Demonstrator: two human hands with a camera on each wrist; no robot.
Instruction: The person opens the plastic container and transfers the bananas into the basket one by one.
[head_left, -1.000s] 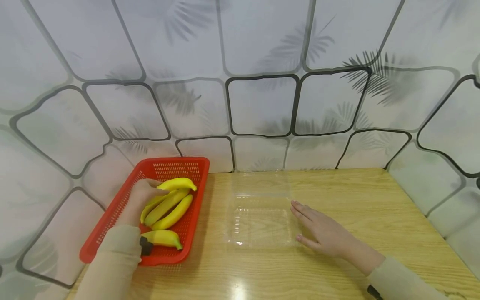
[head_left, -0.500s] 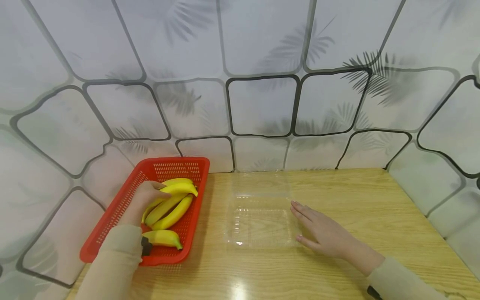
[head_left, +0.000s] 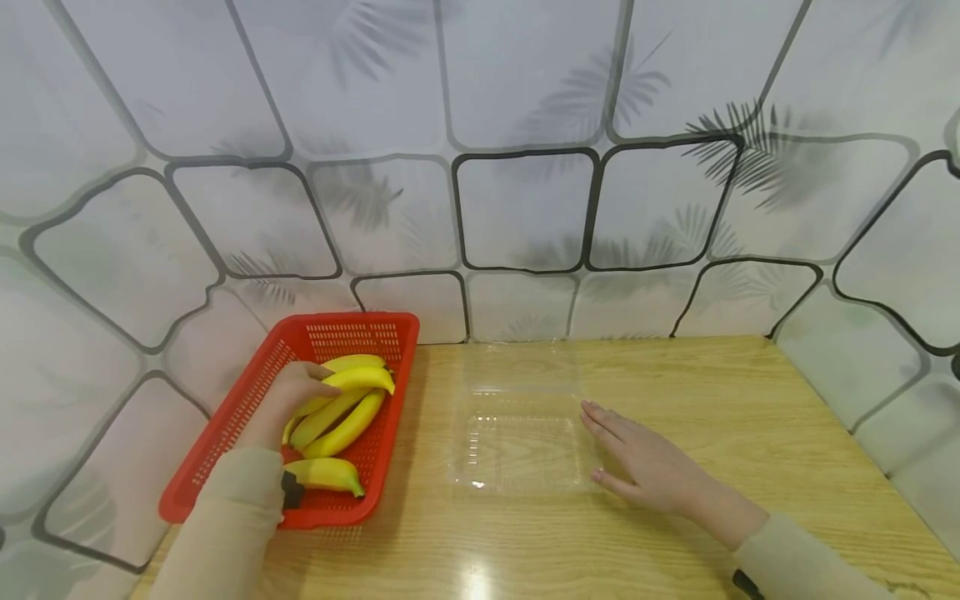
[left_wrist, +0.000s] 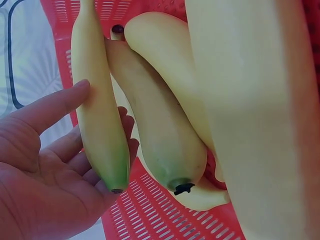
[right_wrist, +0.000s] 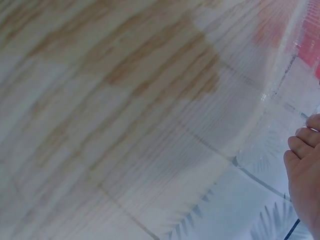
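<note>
My left hand [head_left: 288, 397] is inside the red basket [head_left: 399, 400], gripping a yellow banana [head_left: 366, 379] between thumb and fingers. Seen from the left wrist, the thumb lies on the near side of this banana [left_wrist: 97, 115] and the fingers curl behind it, above its green tip. More bananas [left_wrist: 157, 110] lie beside and under it, and a single banana [head_left: 330, 475] rests near the basket's front. On the table, my right hand [head_left: 648, 462] has its fingers extended, fingertips right at the right rim of a transparent plastic box [head_left: 525, 446].
The clear box's lid [head_left: 521, 367] is folded back toward the wall [head_left: 525, 212], which carries a pattern of dark outlines and leaves. Basket and box stand side by side on the wooden table [head_left: 697, 383].
My left hand has raised one banana slightly off the pile, so another banana shows behind it; over the last half second it holds almost still. The right hand stays in place.
</note>
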